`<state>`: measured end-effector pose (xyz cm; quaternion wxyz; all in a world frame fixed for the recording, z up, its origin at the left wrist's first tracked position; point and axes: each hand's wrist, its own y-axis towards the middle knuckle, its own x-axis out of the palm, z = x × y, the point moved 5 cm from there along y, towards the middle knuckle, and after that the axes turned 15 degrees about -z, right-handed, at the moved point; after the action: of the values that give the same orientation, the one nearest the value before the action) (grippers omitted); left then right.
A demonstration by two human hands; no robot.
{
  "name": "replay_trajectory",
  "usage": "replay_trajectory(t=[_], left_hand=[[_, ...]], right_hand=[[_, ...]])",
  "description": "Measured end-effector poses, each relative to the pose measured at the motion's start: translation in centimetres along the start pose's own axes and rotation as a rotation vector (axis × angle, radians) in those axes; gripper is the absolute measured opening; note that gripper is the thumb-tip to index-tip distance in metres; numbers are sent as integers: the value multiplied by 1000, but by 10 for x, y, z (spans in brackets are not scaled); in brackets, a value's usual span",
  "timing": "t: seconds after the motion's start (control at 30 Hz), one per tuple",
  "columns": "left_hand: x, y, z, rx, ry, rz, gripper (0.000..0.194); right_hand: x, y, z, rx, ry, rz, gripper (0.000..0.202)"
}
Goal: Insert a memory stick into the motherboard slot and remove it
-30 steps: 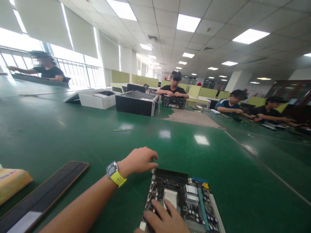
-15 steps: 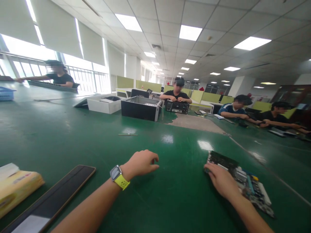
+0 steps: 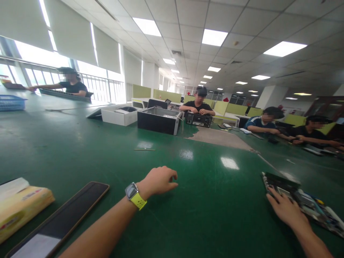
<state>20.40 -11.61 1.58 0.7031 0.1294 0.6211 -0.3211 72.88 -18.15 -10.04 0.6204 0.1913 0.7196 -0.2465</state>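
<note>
A motherboard (image 3: 309, 200) lies on the green table at the right, its far edge slightly raised in view and its sockets and slots facing up. My right hand (image 3: 288, 209) rests on its near left part, fingers stretched out and apart. Part of the board is hidden under that hand. My left hand (image 3: 158, 182) hovers or rests over the middle of the table, fingers loosely bent and apart, with nothing in it. A watch (image 3: 131, 191) with a yellow-green strap is on my left wrist.
At left lie a yellow tissue pack (image 3: 29, 204) and a dark flat phone-like slab (image 3: 67, 218). A thin stick (image 3: 144, 149) lies ahead. Farther back stand a white box (image 3: 118, 117) and an open computer case (image 3: 157, 123). Several people sit around; one handles a black computer unit (image 3: 199, 119).
My right hand and the motherboard have moved to the right, and its fingers are now more spread. My left hand has kept nearly the same place and shape.
</note>
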Motion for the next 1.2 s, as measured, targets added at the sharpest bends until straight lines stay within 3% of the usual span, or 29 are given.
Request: replay_trajectory(t=[0.27, 0.47, 0.77, 0.93, 1.07, 1.2], left_hand=[[3, 3, -1, 9, 16, -7, 29], [3, 3, 0, 9, 18, -17, 30], [4, 4, 2, 16, 15, -19, 31], [4, 5, 3, 10, 32, -21, 29], [4, 6, 5, 17, 33, -21, 29], [6, 7, 7, 34, 26, -28, 29]], right_hand=[[6, 5, 2, -64, 47, 31, 65], [0, -3, -12, -104, 80, 34, 64], [-21, -31, -42, -270, 218, -159, 64], [-38, -83, -100, -512, 194, -364, 52], [-56, -160, -165, -768, 185, -549, 44], [-60, -227, -205, -870, 190, -588, 41]])
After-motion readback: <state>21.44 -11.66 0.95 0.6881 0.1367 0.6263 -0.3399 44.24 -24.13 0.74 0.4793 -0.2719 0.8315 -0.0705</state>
